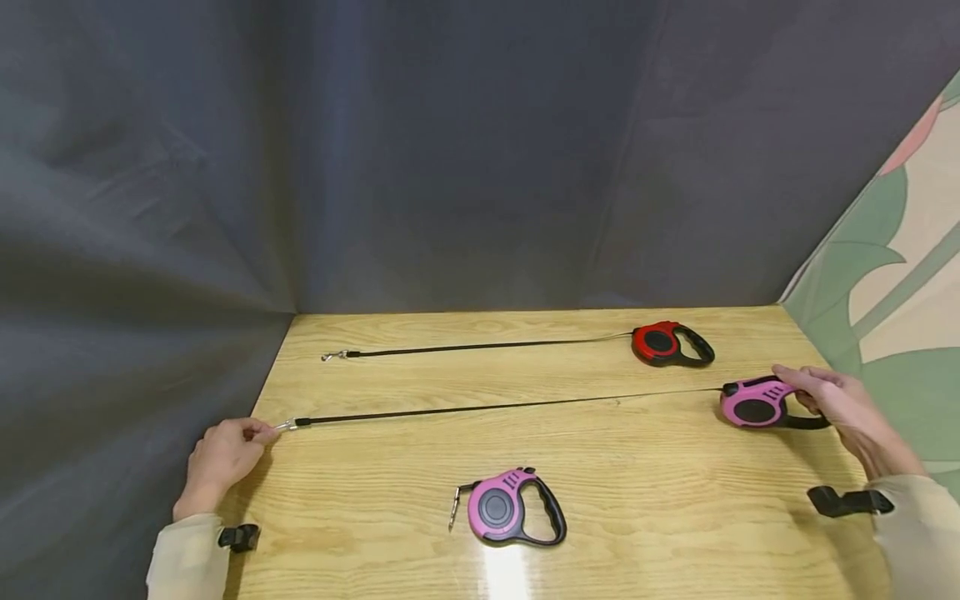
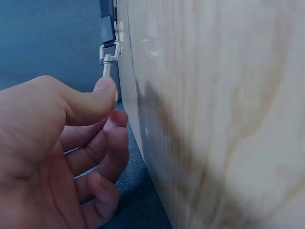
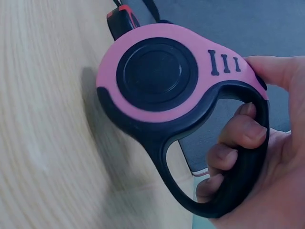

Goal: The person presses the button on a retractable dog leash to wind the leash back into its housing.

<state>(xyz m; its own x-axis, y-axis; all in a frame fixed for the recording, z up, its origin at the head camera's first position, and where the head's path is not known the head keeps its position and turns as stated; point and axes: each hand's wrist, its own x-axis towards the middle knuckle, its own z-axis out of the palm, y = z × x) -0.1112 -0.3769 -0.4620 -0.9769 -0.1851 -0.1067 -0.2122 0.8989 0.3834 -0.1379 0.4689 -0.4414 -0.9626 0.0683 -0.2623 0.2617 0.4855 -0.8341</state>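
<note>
A: Why is the cord (image 1: 510, 407) so straight?
B: It's stretched between the hands. The left hand (image 1: 223, 458) pinches the clip (image 2: 108, 61) at the table's (image 1: 660, 517) left edge; the right hand (image 1: 843, 408) has its fingers curled through the pink leash (image 3: 176, 102) handle, far right.
A: And the others?
B: A red leash (image 1: 670, 343) lies farther back, cord out; a second pink one (image 1: 513, 507) lies nearer, reeled in.

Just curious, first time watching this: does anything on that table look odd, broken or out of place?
Nothing looks damaged or spilled. One pink leash is stretched across the table between both hands, the red leash lies with its cord pulled out, and a second pink leash lies fully reeled in.
</note>
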